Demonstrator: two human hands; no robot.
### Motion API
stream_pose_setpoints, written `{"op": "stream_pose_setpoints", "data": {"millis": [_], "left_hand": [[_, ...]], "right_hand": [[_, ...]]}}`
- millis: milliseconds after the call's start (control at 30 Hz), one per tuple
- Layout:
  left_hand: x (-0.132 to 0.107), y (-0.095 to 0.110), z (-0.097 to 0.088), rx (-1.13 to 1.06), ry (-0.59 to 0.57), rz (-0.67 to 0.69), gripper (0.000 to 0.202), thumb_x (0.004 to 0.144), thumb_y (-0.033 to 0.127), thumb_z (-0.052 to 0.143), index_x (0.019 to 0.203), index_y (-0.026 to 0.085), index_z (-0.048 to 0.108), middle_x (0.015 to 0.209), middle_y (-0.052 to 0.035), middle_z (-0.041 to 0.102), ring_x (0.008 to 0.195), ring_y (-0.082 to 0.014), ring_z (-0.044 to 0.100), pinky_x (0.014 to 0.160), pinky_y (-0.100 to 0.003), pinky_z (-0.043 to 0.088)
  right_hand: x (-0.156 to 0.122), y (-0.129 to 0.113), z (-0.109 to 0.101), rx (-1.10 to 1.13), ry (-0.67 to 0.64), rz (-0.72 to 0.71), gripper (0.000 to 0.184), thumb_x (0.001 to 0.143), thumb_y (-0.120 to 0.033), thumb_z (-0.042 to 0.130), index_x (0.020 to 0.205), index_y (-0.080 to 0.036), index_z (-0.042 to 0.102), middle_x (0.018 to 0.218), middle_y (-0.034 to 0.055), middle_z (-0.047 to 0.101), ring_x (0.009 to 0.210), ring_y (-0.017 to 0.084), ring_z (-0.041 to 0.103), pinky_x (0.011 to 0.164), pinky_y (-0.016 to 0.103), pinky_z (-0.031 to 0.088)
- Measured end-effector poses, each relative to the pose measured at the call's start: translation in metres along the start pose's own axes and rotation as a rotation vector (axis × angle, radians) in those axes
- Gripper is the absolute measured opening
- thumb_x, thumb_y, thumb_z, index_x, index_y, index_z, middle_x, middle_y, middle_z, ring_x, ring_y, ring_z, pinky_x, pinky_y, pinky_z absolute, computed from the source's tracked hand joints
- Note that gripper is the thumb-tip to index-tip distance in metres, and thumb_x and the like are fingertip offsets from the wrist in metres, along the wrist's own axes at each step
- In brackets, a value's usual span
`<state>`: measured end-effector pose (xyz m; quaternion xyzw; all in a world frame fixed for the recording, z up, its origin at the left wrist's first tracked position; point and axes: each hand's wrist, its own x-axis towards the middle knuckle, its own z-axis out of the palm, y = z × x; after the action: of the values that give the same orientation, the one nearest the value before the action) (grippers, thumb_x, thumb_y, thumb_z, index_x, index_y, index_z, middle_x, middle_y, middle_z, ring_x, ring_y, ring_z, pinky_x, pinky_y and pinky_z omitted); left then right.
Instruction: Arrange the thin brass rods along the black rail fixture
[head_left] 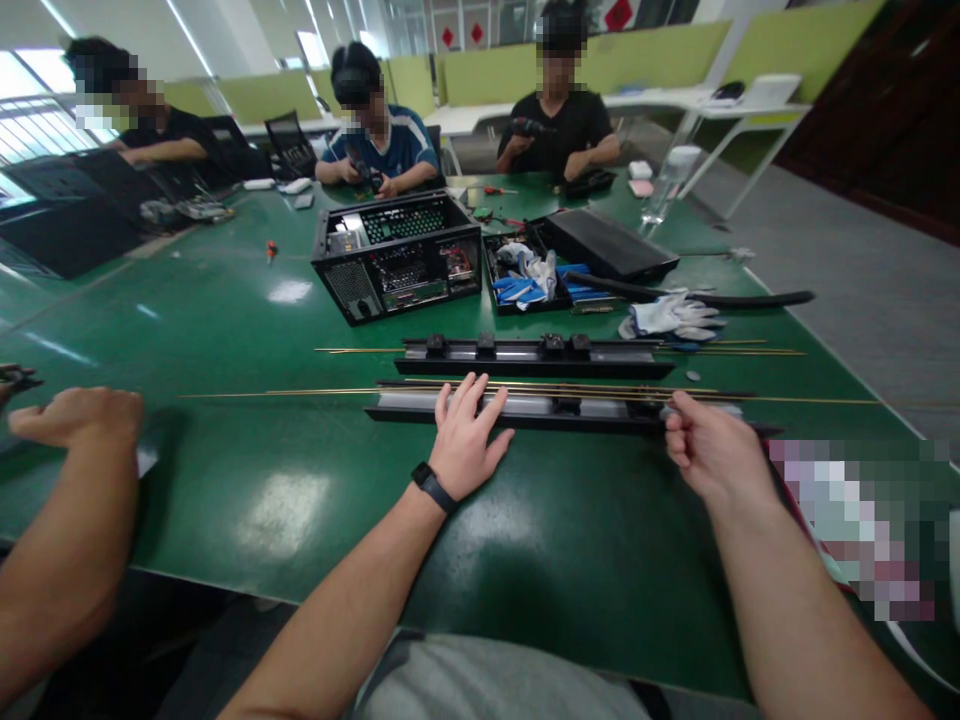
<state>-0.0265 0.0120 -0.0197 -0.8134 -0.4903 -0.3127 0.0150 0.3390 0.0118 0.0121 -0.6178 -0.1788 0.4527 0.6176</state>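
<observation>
A long black channel-shaped rail point(525, 424) with a silvery inside lies across the table in front of me. Several thin brass-coloured rods point(330, 392) run along it and stick out past both ends. My left hand point(469, 435), with a dark watch on its wrist, rests with fingers spread over the rail and rods. At the rail's right part my right hand point(709, 445) is closed, thumb and fingertips together beside the rods. What it grips is hidden. Behind lies a second black rail point(532, 368) with small black blocks and more rods.
An open computer case point(405, 265) stands beyond the rails. Next to it are a black tray of gloves point(525, 275), a black panel point(607, 243) and white gloves point(671, 318). A co-worker's arm point(75, 500) reaches in at left. Three other people sit across the green table point(187, 330).
</observation>
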Motion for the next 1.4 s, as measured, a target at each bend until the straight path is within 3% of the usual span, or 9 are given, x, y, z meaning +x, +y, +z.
{"op": "stream_pose_setpoints", "data": {"millis": [333, 733, 967, 1167, 1400], "left_hand": [[0.0, -0.001, -0.002, -0.001, -0.013, -0.013, 0.061, 0.111, 0.03, 0.08, 0.172, 0.028, 0.072, 0.187, -0.0213, 0.062, 0.18, -0.0442, 0.053, 0.151, -0.075, 0.031], [0.0, -0.002, -0.001, 0.014, -0.007, -0.018, 0.061, 0.11, 0.03, 0.081, 0.171, 0.028, 0.073, 0.185, -0.0212, 0.064, 0.178, -0.0439, 0.055, 0.15, -0.075, 0.031], [0.0, -0.002, -0.002, 0.008, -0.007, -0.03, 0.06, 0.11, 0.03, 0.081, 0.17, 0.03, 0.074, 0.185, -0.02, 0.064, 0.179, -0.0437, 0.055, 0.151, -0.075, 0.03], [0.0, -0.001, -0.003, 0.003, 0.024, -0.003, 0.058, 0.111, 0.03, 0.081, 0.168, 0.026, 0.074, 0.184, -0.0227, 0.065, 0.177, -0.0443, 0.057, 0.15, -0.073, 0.032], [0.001, -0.001, -0.005, 0.002, -0.019, -0.042, 0.061, 0.11, 0.031, 0.081, 0.17, 0.029, 0.074, 0.185, -0.0204, 0.064, 0.179, -0.0443, 0.054, 0.152, -0.074, 0.027]], "right_hand": [[-0.002, 0.003, 0.004, 0.013, 0.016, -0.039, 0.043, 0.095, -0.043, 0.102, 0.089, -0.024, 0.064, 0.065, -0.0045, 0.065, 0.037, 0.008, 0.049, 0.029, 0.014, 0.026], [-0.01, -0.002, 0.008, -0.005, -0.003, -0.012, 0.043, 0.095, -0.038, 0.103, 0.084, -0.024, 0.063, 0.064, -0.0039, 0.065, 0.036, 0.008, 0.048, 0.028, 0.015, 0.027], [-0.005, 0.0, 0.005, 0.018, 0.034, -0.02, 0.04, 0.097, -0.044, 0.1, 0.092, -0.025, 0.065, 0.065, -0.0039, 0.066, 0.036, 0.01, 0.05, 0.028, 0.015, 0.028], [-0.006, 0.0, 0.005, 0.01, 0.039, -0.03, 0.041, 0.096, -0.041, 0.101, 0.089, -0.025, 0.064, 0.065, -0.0052, 0.064, 0.039, 0.009, 0.051, 0.029, 0.014, 0.028], [-0.012, -0.004, 0.009, 0.016, 0.035, -0.028, 0.042, 0.097, -0.037, 0.102, 0.085, -0.023, 0.064, 0.065, -0.005, 0.064, 0.039, 0.007, 0.05, 0.029, 0.015, 0.029]]}}
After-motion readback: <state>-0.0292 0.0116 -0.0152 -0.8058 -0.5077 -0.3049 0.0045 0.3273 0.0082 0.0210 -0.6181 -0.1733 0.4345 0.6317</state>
